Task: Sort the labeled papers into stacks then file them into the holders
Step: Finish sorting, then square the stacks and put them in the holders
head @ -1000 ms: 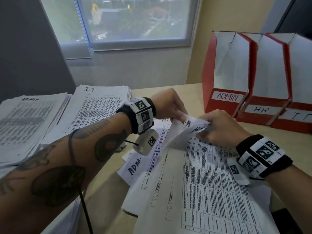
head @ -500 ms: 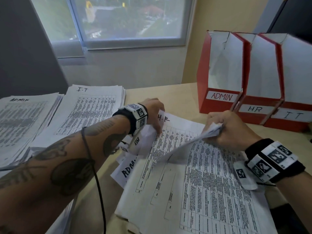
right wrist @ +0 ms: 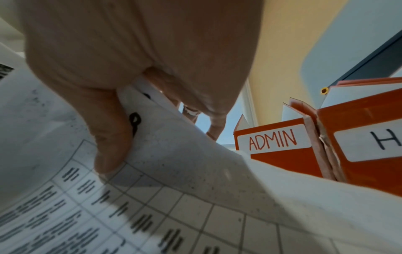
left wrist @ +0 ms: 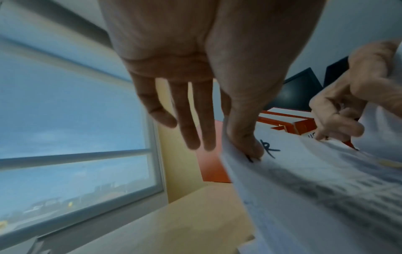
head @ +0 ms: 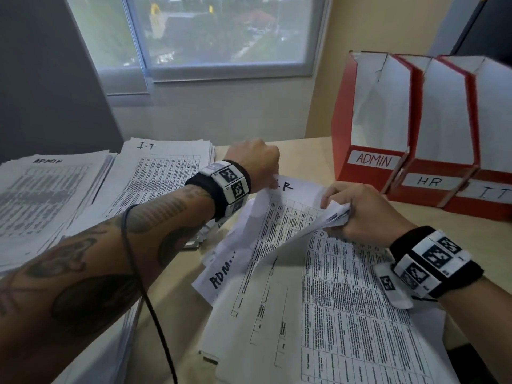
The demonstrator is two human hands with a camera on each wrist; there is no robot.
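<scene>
Head view, left hand (head: 256,162): pinching the far left corner of the H.R sheet (head: 279,217), just left of the ADMIN holder (head: 371,139).
Head view, right hand (head: 357,212): clutching a crumpled sheet corner (head: 333,214), in front of the ADMIN holder.
Head view, loose pile (head: 332,314): lying on the desk (head: 313,153) in front of the ADMIN holder, an ADMIN-labelled sheet (head: 219,275) peeking out at its left.
Head view, sorted stacks: I-T stack (head: 155,173) and ADMIN stack (head: 47,189) sitting well left of the ADMIN holder.
Head view, holders: HR holder (head: 435,151) and IT holder (head: 493,162) standing right of the ADMIN holder.
Left wrist view, left hand (left wrist: 195,86): thumb pressing the sheet (left wrist: 304,180) beside the handwritten R, other fingers (left wrist: 189,116) hanging straight.
Right wrist view, right hand (right wrist: 130,60): thumb and curled fingers gripping the bent sheet (right wrist: 195,171), left of the ADMIN holder (right wrist: 276,146).
</scene>
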